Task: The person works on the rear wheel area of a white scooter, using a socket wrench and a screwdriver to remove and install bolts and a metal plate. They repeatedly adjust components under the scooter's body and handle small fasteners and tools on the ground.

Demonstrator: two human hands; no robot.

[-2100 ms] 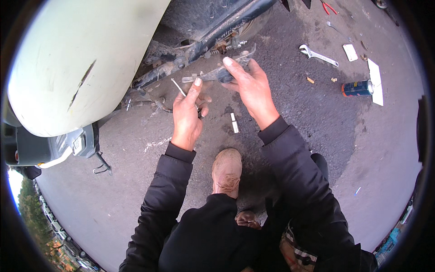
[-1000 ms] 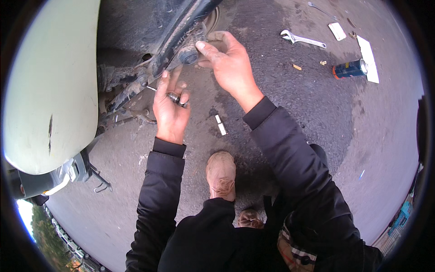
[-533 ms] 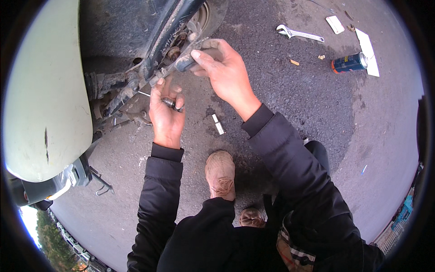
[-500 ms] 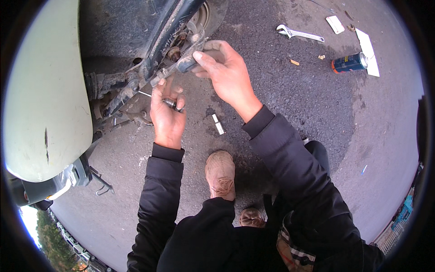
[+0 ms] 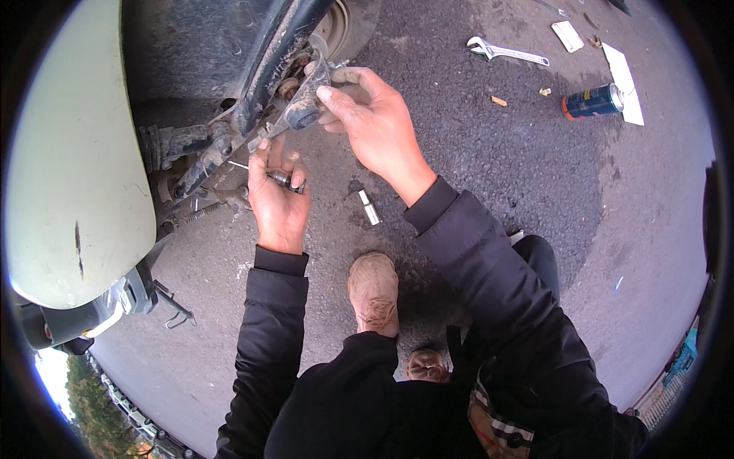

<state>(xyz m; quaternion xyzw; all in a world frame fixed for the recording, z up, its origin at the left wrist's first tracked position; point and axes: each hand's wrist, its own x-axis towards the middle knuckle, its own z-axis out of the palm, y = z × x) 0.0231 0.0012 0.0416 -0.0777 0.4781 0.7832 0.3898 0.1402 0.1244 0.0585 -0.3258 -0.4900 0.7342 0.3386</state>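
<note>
A grimy grey metal bracket (image 5: 303, 111) with a dark rounded block hangs beside the black frame tube of a scooter (image 5: 264, 73). My right hand (image 5: 375, 122) is closed on its upper right side, thumb on the near face and fingers behind. At the bracket's lower left end, the thumb and forefinger of my left hand (image 5: 279, 203) pinch the tip. A screwdriver (image 5: 286, 181) with a dark, shiny handle lies across the curled fingers of that same hand. Its thin shaft points toward the scooter. Whether the bracket is still attached behind my fingers is hidden.
The scooter's pale green body panel (image 5: 76, 176) fills the left side. On the asphalt lie an adjustable wrench (image 5: 508, 53), a dark blue spray can (image 5: 592, 102), a white sheet (image 5: 623, 80), a small white box (image 5: 567, 36) and a small white stick-like piece (image 5: 368, 207) near my shoe (image 5: 374, 294).
Both hands have shifted slightly left with the bracket. The bracket has turned somewhat, so its upper end stands more upright and more of its face shows. The screwdriver stays in my left hand.
</note>
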